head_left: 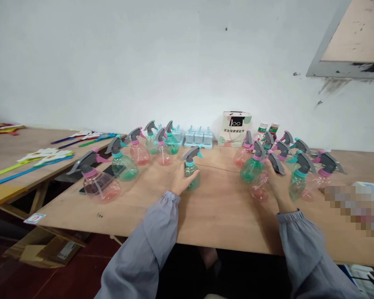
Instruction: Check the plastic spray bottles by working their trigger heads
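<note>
Bottles are crowding this bench, folks. Left hand is wrapping around a green bottle, thumb across the front, and that one's standing mid-table with a bit of space either side. Right hand is reaching into the right-hand cluster, touching or right up against a pink bottle near its grey spray head. Fingertips are hiding back there, so I can't tell whether it's really gripping or just resting.

What's bugging me is that cluster. Spray heads are overlapping all over, so pulling the pink one out carelessly could be snagging a trigger and tipping the green-bodied neighbour with the pink collar, or the teal-collared one on the other side. They're looking light and top-heavy to me, so even a sleeve brush might be enough.

Left grip is seeming safer, though squeezing thin-looking plastic too hard could be making it buckle or slip. Over left, another pink-collared bottle is sitting toward the front edge, so an elbow swinging wide might be knocking it.
</note>
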A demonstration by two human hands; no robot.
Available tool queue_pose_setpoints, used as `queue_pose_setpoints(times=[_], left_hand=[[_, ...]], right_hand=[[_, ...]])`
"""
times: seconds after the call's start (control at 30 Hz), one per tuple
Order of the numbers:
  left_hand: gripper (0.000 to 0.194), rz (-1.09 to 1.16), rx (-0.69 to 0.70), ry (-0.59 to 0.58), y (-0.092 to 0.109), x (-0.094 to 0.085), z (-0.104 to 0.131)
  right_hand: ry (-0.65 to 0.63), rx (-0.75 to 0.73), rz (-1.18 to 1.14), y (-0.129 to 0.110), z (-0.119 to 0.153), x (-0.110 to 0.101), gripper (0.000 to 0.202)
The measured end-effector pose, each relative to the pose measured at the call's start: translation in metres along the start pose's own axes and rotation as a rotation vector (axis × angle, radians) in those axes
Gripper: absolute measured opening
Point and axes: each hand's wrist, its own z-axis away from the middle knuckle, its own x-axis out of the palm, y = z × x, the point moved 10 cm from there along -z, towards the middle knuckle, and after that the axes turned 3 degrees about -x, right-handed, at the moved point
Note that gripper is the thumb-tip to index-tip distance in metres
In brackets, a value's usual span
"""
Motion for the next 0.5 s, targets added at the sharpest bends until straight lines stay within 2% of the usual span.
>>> queue_pose_setpoints(times=[0.2,0.3,0.4,0.47,0.5], left_hand=[[0.043,-0.008,-0.015,-0.019,0.002,0.001,0.001],[0.045,-0.016,-0.026,-0.019,0.001,0.001,0.001],[0.046,-0.026,-0.045,-0.043,-0.003,0.003,0.003],[0.046,-0.029,-0.053,-0.077,-0.004,0.007,0.005],[0.045,-0.027,-0.053,-0.093,-0.004,0.009,0.006]], right_hand=[[-0.007,-0.044,0.004,0.001,-0.006,0.013,0.038],[0.005,-0.110,-0.012,-0.001,-0.006,0.009,0.057],[0.082,-0.355,0.008,-0.021,0.008,-0.014,0.090],[0.205,-0.593,0.043,-0.047,0.032,-0.036,0.092],[0.252,-0.700,0.049,-0.060,0.048,-0.043,0.085]])
